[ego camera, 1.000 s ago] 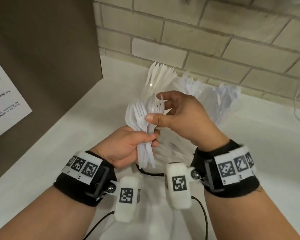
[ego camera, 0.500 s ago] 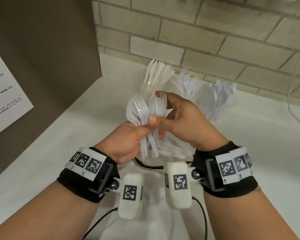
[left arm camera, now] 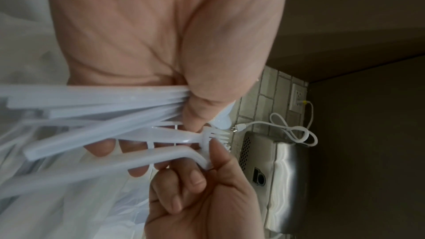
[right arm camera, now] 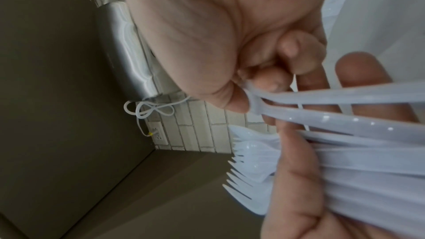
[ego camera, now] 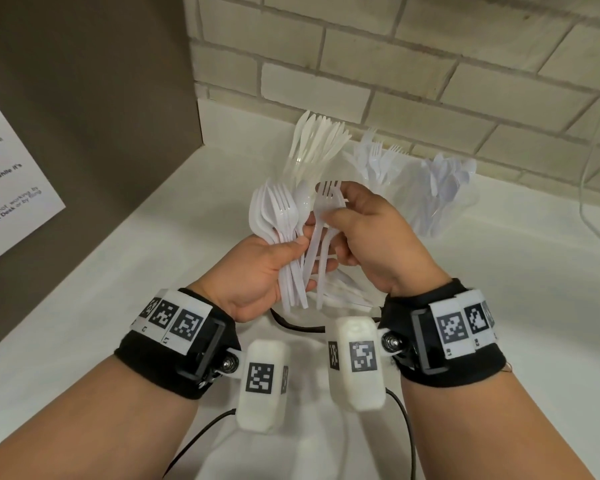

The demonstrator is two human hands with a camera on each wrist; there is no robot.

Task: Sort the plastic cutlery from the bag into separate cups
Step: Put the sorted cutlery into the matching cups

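Note:
My left hand (ego camera: 293, 249) grips a bundle of white plastic forks and spoons (ego camera: 276, 216) by the handles, heads up. My right hand (ego camera: 336, 220) pinches a few forks (ego camera: 328, 197) between thumb and fingers, right beside that bundle. The left wrist view shows the bundle's handles (left arm camera: 92, 101) under my thumb and the pinched forks (left arm camera: 207, 134). In the right wrist view the pinched forks (right arm camera: 299, 114) cross my fingers. Against the wall stand three clear cups: knives (ego camera: 314, 143), forks (ego camera: 378, 161), spoons (ego camera: 444, 188). The translucent bag (ego camera: 347, 294) lies under my hands.
A white counter (ego camera: 153, 271) meets a brick wall (ego camera: 395, 64) behind and a brown panel (ego camera: 84, 98) with a paper notice (ego camera: 11, 188) on the left. A steel appliance (left arm camera: 276, 179), a white cable (left arm camera: 292, 130) and a wall outlet (left arm camera: 298, 101) are nearby.
My right thumb and fingers have closed on a few forks and drawn them slightly right, apart from the bundle. The left hand keeps its grip and has risen a little.

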